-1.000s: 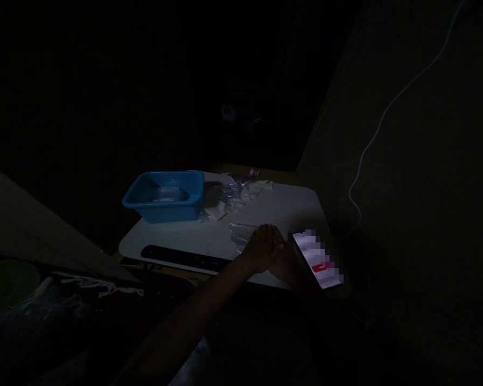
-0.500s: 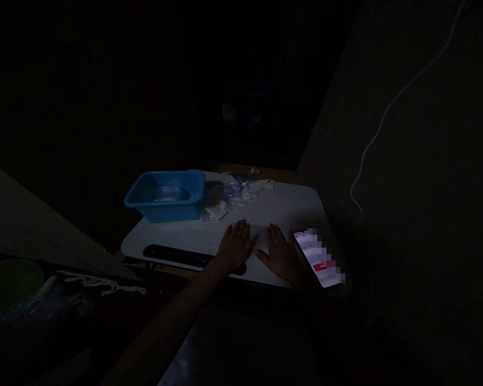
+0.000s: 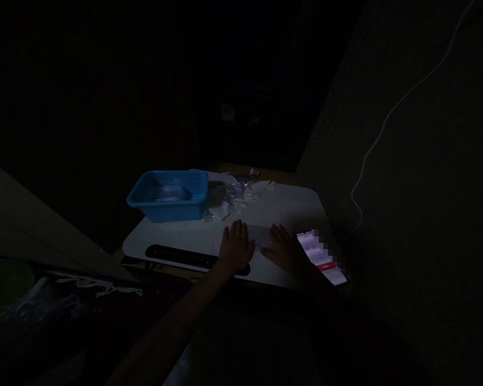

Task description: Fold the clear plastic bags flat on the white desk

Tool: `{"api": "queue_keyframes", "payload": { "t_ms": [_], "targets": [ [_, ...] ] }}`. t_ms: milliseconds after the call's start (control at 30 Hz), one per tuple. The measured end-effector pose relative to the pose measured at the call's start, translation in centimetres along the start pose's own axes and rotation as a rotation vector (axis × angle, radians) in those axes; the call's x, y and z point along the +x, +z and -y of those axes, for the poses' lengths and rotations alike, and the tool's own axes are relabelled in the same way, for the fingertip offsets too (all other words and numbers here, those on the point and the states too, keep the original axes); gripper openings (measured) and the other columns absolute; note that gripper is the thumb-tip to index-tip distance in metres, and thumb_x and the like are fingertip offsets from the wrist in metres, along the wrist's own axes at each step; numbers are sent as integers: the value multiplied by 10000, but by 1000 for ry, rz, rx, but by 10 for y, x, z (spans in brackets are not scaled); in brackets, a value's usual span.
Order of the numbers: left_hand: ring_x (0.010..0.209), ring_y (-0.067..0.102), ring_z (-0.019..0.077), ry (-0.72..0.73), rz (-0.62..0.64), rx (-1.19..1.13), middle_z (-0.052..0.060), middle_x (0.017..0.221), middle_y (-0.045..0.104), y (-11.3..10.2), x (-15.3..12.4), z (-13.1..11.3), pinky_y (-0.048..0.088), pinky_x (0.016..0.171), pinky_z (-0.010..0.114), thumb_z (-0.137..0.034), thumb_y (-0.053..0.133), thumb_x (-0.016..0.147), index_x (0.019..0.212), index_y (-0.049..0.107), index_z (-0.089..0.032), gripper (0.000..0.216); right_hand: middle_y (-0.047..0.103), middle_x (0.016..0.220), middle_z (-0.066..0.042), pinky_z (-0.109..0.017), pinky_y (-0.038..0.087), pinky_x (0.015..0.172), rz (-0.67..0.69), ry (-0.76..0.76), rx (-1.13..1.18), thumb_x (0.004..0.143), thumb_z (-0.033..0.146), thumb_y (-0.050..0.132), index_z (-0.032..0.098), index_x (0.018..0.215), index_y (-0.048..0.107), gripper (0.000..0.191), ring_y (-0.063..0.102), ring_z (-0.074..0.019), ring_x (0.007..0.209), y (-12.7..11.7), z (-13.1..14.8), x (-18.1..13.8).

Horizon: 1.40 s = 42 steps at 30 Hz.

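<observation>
Dim, white, round-cornered table (image 3: 298, 206): a clear, thin plastic sheet (image 3: 260, 239) lies between the bare left hand (image 3: 235, 247) and right hand (image 3: 282, 249), both unclenched.

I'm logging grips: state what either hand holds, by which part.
The left hand lies flat at the left of the plastic, holding nothing; the right hand is at its right, any hold too dark to tell.

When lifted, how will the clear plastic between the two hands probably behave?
The clear plastic is probably floppy, lying thin and flat on the white table. Its filmy look suggests little weight, and faint glints hint at a slippery surface.
</observation>
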<state>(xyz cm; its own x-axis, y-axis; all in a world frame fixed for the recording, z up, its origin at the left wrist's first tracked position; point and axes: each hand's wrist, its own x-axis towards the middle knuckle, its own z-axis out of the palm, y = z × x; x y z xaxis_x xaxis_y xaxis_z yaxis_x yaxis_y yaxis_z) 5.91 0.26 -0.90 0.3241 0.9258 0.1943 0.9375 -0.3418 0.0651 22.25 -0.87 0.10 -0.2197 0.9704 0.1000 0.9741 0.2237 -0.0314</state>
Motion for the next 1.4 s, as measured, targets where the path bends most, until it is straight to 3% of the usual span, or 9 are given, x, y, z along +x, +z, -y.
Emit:
{"api": "queue_keyframes", "payload": {
  "t_ms": [100, 167, 367, 567, 667, 833, 1000, 1400],
  "targets": [
    [1297, 232, 274, -1, 5, -6, 177, 1389, 300, 0, 0, 0, 187, 1037, 439, -382, 252, 877, 1324, 317, -32, 571, 529, 1228, -109, -384, 315, 949, 8, 16, 48, 777, 364, 473, 172, 1149, 537, 423, 443, -241, 1150, -12, -8, 16],
    [1299, 228, 272, -4, 12, -14, 174, 1392, 297, -1, 0, 0, 182, 1039, 436, -386, 247, 877, 1325, 315, -38, 571, 572, 1161, -94, -313, 361, 902, 33, 40, 75, 751, 283, 502, 174, 1152, 535, 417, 511, -209, 1067, -20, -12, 27],
    [1302, 216, 281, -2, 29, -31, 183, 1396, 283, -2, 0, -1, 172, 1037, 446, -381, 259, 871, 1321, 313, -28, 575, 655, 952, -25, -295, 408, 780, 199, 123, 118, 652, 334, 639, 235, 1053, 579, 417, 581, -198, 910, -35, -16, 53],
    [1299, 221, 282, 1, 6, -12, 186, 1393, 290, 0, 0, 0, 170, 1036, 437, -383, 261, 870, 1317, 321, -28, 575, 661, 910, -19, -266, 410, 727, 335, 138, 221, 630, 317, 666, 219, 795, 645, 193, 598, -188, 873, -40, -19, 63],
    [1297, 226, 284, 6, 6, -7, 187, 1390, 294, 0, 0, 0, 173, 1035, 441, -383, 256, 872, 1317, 321, -25, 575, 667, 864, -19, -258, 416, 693, 319, 157, 269, 629, 279, 664, 205, 766, 643, 157, 604, -183, 837, -38, -20, 62],
    [1294, 232, 288, 7, -3, -2, 194, 1386, 297, 0, 0, 0, 182, 1032, 448, -378, 254, 875, 1317, 316, -11, 578, 661, 895, -9, -238, 430, 683, 254, 180, 318, 657, 234, 629, 206, 881, 629, 226, 603, -156, 829, -34, -23, 59],
    [1296, 233, 276, 2, -7, 2, 176, 1388, 305, 3, 0, 1, 183, 1035, 438, -391, 243, 874, 1317, 328, -39, 572, 665, 814, -18, -233, 427, 658, 251, 159, 332, 693, 255, 582, 196, 742, 652, 104, 605, -155, 787, -29, -28, 60],
    [1293, 235, 288, 5, 10, -12, 193, 1384, 300, -4, -1, 0, 191, 1028, 454, -369, 263, 870, 1309, 334, -26, 562, 633, 603, -11, -223, 435, 572, 162, 98, 587, 674, 215, 570, 147, 606, 647, 123, 586, -140, 629, -20, -35, 63]
  ]
}}
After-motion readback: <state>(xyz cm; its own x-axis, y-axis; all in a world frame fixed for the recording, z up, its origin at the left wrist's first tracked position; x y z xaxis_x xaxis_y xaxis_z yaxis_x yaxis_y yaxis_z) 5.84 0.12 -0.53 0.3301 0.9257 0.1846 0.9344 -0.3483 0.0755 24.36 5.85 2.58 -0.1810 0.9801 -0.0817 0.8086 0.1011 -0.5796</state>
